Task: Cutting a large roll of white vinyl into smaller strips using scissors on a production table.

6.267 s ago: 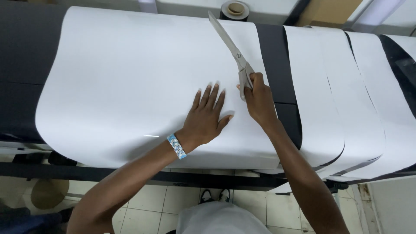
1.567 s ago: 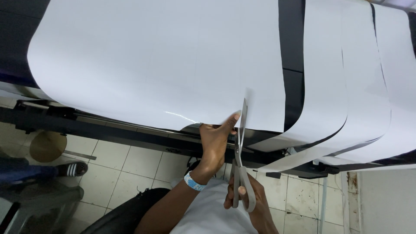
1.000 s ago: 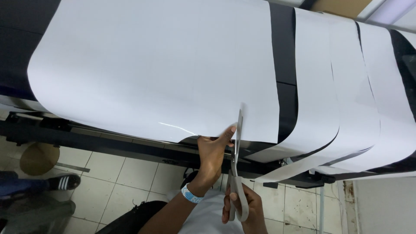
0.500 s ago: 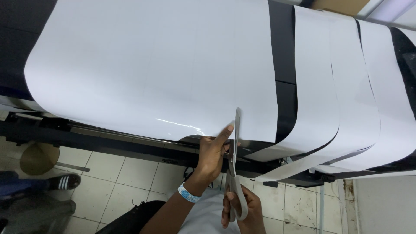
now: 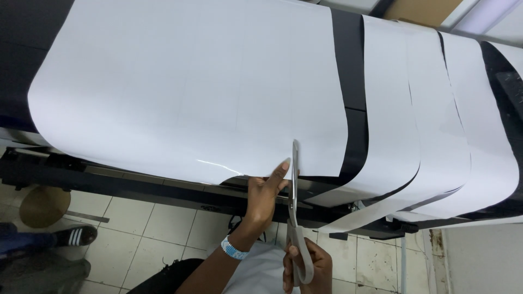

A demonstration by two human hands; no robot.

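A wide glossy white sheet (image 5: 185, 98) drapes over the front of a long black machine (image 5: 354, 136). My left hand (image 5: 264, 190), with a pale blue band on the wrist, pinches the sheet's lower edge from below. My right hand (image 5: 305, 267) grips the grey handles of long scissors (image 5: 295, 185). The blades point up and their tip reaches into the sheet's bottom edge just right of my left fingers.
Several narrower white strips (image 5: 436, 120) hang over the machine to the right, curling at their ends. Beige floor tiles (image 5: 163, 223) lie below. A round brown stool top (image 5: 44, 206) and another person's dark shoe (image 5: 76, 235) are at the lower left.
Earlier my hands worked on top of the sheet with the scissors. Now they are at its lower edge, and the blade tip has crept a little higher into the sheet.
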